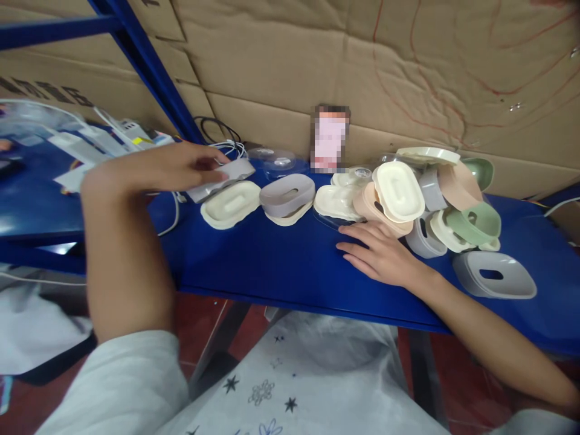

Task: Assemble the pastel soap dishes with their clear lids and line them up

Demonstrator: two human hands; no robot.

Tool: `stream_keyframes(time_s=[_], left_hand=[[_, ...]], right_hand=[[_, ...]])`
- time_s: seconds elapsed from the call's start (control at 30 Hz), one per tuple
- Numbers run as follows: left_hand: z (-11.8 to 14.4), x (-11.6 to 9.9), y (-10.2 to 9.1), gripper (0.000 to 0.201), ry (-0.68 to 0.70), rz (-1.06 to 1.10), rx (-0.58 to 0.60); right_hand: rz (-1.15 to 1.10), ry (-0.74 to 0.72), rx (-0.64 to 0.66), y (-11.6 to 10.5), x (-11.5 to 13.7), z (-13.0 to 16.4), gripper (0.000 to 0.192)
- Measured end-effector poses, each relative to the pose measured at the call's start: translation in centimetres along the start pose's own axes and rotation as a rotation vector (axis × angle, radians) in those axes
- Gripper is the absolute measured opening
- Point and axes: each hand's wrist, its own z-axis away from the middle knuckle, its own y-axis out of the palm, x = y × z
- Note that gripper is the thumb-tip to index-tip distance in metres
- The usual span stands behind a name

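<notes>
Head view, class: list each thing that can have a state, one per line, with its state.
Left hand: fingers pinching a flat white packet.
Right hand: flat, open on the blue table.
Cream oval plastic dish: lying alone.
Grey oval plastic lid: stacked on a cream base.
Grey slotted plastic lid: lying apart.

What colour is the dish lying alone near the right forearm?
Grey dish, best in head view.

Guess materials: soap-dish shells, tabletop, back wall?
Soap-dish shells: likely moulded plastic, matt pastel, smooth rounded edges. Tabletop: hard glossy blue, probably painted metal or laminate; reflections show. Back wall: brown corrugated cardboard, creased. Right hand rests flat on the tabletop.
</notes>
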Motion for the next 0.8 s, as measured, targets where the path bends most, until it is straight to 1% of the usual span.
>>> stream_keyframes(time_s=[0.07, 0.13, 0.2, 0.27, 0.3, 0.33, 0.4, 0.5, 0.57, 0.67, 0.73, 0.8], left_hand=[[1.1, -0.5, -0.8, 0.086, -0.028, 0.038, -0.084], [1.3, -1.6, -0.9, 0.077, -0.029, 0.044, -0.170], [0.6, -3.1, -0.2, 0.063, 0.012, 0.042, -0.294], [-0.7, -4.4, 1.1, 0.053, 0.083, 0.016, -0.413], [-1.5, -5.0, 1.9, 0.050, 0.118, -0.012, -0.437], [-2.2, -5.3, 2.7, 0.048, 0.145, -0.047, -0.433], [-3.4, -5.5, 4.0, 0.045, 0.166, -0.107, -0.388], [-4.3, -5.2, 5.2, 0.042, 0.125, -0.163, -0.352], [-4.6, -4.9, 5.4, 0.038, 0.092, -0.191, -0.363], [-4.6, -4.7, 5.4, 0.031, 0.047, -0.216, -0.413], [-4.1, -5.0, 5.3, 0.026, 0.041, -0.224, -0.451], [-3.4, -5.9, 5.4, 0.023, 0.066, -0.239, -0.485]], right_hand=[[-0.001, -0.006, 0.001, 0.0, 0.0, -0.1, 0.024], [-0.002, -0.009, 0.002, 0.1, 0.0, -0.1, 0.023], [-0.007, -0.015, 0.001, 0.1, 0.0, -0.1, 0.023], [-0.008, -0.021, -0.001, 0.1, 0.0, -0.1, 0.023], [-0.006, -0.020, 0.000, 0.1, 0.0, -0.1, 0.023], [-0.002, -0.017, 0.003, 0.1, 0.1, 0.0, 0.023], [0.005, -0.008, 0.006, -0.1, 0.0, 0.0, 0.023], [-0.007, -0.006, 0.004, -0.2, 0.0, 0.1, 0.024], [-0.020, -0.009, 0.006, -0.2, -0.1, 0.1, 0.024], [-0.030, -0.011, 0.002, 0.0, 0.1, 0.0, 0.024], [-0.032, -0.032, -0.016, 0.4, 0.5, -0.2, 0.022], [-0.043, -0.069, -0.030, 0.7, 1.1, -0.4, 0.021]])
